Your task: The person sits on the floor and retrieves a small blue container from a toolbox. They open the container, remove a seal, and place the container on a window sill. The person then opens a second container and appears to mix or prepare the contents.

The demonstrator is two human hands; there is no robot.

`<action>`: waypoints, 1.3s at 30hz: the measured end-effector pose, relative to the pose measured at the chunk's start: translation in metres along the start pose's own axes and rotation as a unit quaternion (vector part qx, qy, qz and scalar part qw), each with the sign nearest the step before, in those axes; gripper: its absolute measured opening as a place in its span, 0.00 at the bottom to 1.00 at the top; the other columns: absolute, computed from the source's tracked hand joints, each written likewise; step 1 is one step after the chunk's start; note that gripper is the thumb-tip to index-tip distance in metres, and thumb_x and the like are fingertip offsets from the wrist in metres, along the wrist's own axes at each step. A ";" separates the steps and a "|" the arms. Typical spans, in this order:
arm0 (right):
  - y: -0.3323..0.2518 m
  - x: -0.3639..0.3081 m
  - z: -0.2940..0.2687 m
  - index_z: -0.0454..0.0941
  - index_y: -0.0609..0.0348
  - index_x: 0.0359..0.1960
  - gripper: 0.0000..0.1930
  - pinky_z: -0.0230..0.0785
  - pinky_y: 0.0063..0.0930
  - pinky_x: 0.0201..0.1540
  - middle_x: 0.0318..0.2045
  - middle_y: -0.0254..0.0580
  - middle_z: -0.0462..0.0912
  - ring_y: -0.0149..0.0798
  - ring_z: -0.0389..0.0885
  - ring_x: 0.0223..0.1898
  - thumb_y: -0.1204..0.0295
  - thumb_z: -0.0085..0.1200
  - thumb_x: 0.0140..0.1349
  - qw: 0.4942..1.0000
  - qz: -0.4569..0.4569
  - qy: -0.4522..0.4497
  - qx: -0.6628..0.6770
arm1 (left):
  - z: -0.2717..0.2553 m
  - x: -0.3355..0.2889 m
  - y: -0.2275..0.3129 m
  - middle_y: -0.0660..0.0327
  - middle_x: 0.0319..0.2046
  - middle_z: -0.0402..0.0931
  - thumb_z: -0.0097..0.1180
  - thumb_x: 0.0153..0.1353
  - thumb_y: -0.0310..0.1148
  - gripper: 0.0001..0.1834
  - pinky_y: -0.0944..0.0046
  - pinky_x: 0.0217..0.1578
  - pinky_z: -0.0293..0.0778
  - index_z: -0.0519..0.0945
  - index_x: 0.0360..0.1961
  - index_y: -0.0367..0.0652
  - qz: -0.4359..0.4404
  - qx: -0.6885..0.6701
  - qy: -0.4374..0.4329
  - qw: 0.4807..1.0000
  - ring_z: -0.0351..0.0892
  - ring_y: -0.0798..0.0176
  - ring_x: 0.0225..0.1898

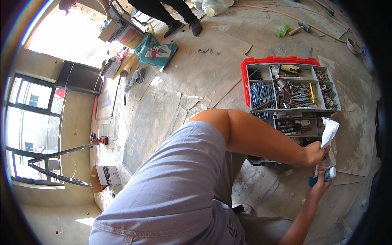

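My left arm reaches across to the right. At its end my left hand (314, 154) is closed, with a crumpled white piece (330, 131), paper or thin plastic, sticking up from its fingers. Just below, my right hand (319, 187) grips a small bottle (328, 174) with a white cap and a blue part. Clear plastic shows between the two hands; I cannot tell whether it belongs to the bottle. Beside my left hand lies an open toolbox (245, 81) with a red rim and grey compartments. It holds blue bolts (261, 94), loose screws (321, 74) and several tools.
A hammer (300, 28), a green plastic bag (283, 29) and a hose (281, 13) lie on the far floor. Another person's legs (179, 10) stand beyond a teal bag (157, 51). At left are a red power drill (101, 139), a metal frame (61, 153) and a cardboard box (96, 179).
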State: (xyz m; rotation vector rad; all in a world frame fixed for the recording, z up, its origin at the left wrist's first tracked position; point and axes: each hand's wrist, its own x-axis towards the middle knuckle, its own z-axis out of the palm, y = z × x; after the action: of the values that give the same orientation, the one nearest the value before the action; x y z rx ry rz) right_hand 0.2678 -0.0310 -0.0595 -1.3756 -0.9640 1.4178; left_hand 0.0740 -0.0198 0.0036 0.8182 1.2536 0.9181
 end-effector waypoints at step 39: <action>-0.064 0.023 0.008 0.77 0.65 0.60 0.22 0.66 0.25 0.35 0.47 0.43 0.83 0.30 0.76 0.36 0.63 0.60 0.71 0.976 -0.018 -0.115 0.185 | -0.085 0.025 0.038 0.49 0.41 0.88 0.69 0.67 0.45 0.27 0.57 0.45 0.82 0.83 0.51 0.27 -0.027 0.199 0.064 0.978 0.89 0.58 0.40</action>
State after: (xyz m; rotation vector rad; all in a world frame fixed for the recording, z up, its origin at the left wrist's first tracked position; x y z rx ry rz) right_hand 0.2657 0.0093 -0.0045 -0.9307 -0.8124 1.6576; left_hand -0.0134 0.0200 0.0159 1.0431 1.5938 0.6919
